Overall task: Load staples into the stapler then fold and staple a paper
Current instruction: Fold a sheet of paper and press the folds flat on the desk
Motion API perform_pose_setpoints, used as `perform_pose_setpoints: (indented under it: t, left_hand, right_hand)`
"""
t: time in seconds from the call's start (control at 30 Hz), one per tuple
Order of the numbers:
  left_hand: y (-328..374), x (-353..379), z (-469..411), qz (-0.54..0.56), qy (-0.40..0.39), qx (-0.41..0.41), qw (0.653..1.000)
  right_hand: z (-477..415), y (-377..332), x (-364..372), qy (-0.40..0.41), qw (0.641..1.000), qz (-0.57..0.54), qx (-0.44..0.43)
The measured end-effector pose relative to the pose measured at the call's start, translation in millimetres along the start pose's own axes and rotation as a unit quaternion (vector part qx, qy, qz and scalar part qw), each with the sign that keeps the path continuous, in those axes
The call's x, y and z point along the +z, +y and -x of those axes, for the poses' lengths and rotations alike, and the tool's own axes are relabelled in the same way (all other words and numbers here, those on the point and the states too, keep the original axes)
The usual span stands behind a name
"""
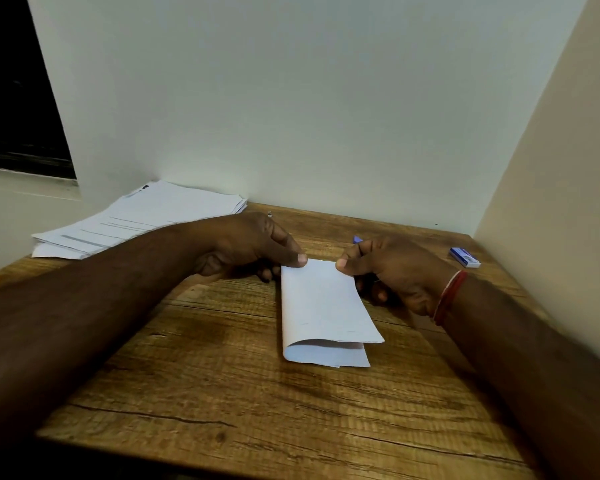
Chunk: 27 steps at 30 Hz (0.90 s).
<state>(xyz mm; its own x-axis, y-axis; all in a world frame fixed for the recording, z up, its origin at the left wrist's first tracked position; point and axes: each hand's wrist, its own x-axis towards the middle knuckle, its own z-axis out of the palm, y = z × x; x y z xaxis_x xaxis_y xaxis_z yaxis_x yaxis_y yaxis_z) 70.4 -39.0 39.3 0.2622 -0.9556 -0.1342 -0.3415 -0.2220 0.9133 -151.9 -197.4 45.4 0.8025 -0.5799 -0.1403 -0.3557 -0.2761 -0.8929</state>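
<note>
A white folded paper (323,306) lies on the wooden table (222,375), its loose edges at the near end. My left hand (250,247) pinches the paper's far left corner with thumb on top. My right hand (392,268) pinches the far right corner and wears a red thread at the wrist. A blue object (357,240), only its tip showing, sits just behind my right hand; I cannot tell whether it is the stapler. A small blue staple box (465,257) lies at the right, near the wall.
A stack of printed papers (136,220) lies at the back left of the table. A tiny metal bit (269,214) rests behind my left hand. Walls close the table at the back and on the right.
</note>
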Motion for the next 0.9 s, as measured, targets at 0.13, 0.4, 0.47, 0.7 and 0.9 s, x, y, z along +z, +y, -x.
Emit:
perform_pose_setpoints:
  t: [0.13, 0.4, 0.47, 0.7, 0.9]
  left_hand:
    - [0.8, -4.9, -0.8, -0.037, 0.008, -0.016, 0.999]
    - [5.9, -5.7, 0.8, -0.125, 0.010, -0.028, 0.992]
    - [5.8, -4.8, 0.5, -0.156, 0.016, -0.031, 0.987]
    - [8.9, -0.2, 0.6, -0.273, 0.026, -0.039, 0.961]
    - [10.5, 0.6, 1.5, -0.318, 0.040, -0.034, 0.947]
  right_hand:
    - [0.5, -0.7, 0.3, 0.000, 1.000, 0.010, 0.002]
    - [-0.3, -1.9, 1.3, 0.017, 0.997, 0.068, 0.003]
    - [-1.4, -1.8, 2.4, 0.032, 0.994, 0.102, 0.004]
    - [-5.9, 2.0, 3.8, 0.058, 0.981, 0.181, -0.027]
    - [-9.9, 6.6, 6.6, 0.062, 0.967, 0.241, -0.046]
